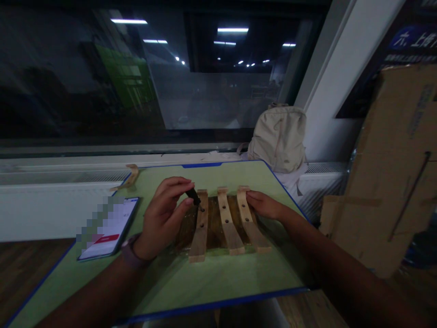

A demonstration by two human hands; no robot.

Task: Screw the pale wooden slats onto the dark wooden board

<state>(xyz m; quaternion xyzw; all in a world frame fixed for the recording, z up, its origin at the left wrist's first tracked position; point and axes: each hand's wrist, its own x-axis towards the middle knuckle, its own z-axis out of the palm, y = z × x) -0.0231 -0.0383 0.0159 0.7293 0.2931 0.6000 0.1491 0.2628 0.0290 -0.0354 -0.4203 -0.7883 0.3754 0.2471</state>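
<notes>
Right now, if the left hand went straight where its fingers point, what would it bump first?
Likely the leftmost wooden piece in the row of three, though depth is hard to judge.

A backpack [280, 139] (beige) sits before the dark window [205, 105].

The left hand [164, 216] pinches a small black tool [193, 196] over the left wooden piece [199, 243]; the right hand [264, 205] touches the right wooden piece [254, 232]; a phone [119, 228] lies left of the left hand.
</notes>
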